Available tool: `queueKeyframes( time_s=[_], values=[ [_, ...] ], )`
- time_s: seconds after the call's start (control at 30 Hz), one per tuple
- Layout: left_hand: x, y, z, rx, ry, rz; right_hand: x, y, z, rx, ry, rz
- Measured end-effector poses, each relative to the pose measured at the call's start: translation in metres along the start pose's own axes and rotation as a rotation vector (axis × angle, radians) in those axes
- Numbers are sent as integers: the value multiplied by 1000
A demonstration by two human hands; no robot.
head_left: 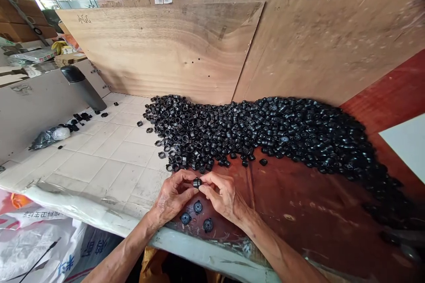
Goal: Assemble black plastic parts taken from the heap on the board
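Note:
Between my two hands is a small black plastic cap [197, 183], pinched by the fingertips of both. My left hand [174, 194] grips it from the left, with thumb and forefinger closed on its side. From the right, my right hand [222, 192] holds the same part in a like pinch. Just below my hands, three round black plastic pieces with ribbed faces lie on the red-brown board: one upper piece [198, 207], one at left [185, 218] and one at right [207, 225]. The fingers hide part of the held cap.
A long heap of small black plastic parts [282, 128] lies against the wooden back panel [172, 44]. A dark bottle [83, 88] stands at the left near a black plastic bag [44, 138]. White sacks [36, 239] sit below the table's front edge [186, 245].

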State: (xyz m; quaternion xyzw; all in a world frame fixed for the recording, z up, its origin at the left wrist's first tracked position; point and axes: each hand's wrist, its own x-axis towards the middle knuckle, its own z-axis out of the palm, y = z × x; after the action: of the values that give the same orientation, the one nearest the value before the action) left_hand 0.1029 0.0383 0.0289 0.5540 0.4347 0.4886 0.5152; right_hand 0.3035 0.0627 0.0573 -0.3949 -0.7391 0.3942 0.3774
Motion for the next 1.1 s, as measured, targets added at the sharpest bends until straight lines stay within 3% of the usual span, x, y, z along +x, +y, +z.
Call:
queueKeyframes(
  time_s=[0.1,0.27,0.4,0.6,0.73,0.8,1.0,1.1],
  values=[
    [0,-1,1,13,-6,-10,0,0,1,-38,14,50],
    [0,-1,2,37,-5,-12,0,-2,1,-26,-1,-15],
    [-1,-2,1,81,9,-8,0,2,3,-86,20,49],
    [-1,1,1,90,-25,-17,1,-1,1,-27,50,24],
    [0,5,3,-28,-42,-38,1,-7,-2,21,16,-23],
    [0,5,3,-20,-52,-11,1,-8,-1,81,-17,50],
    [-3,0,-6,533,-98,287,1,5,12,346,-105,520],
    [-4,9,-7,621,-171,347,1,9,10,390,-182,645]
  ],
)
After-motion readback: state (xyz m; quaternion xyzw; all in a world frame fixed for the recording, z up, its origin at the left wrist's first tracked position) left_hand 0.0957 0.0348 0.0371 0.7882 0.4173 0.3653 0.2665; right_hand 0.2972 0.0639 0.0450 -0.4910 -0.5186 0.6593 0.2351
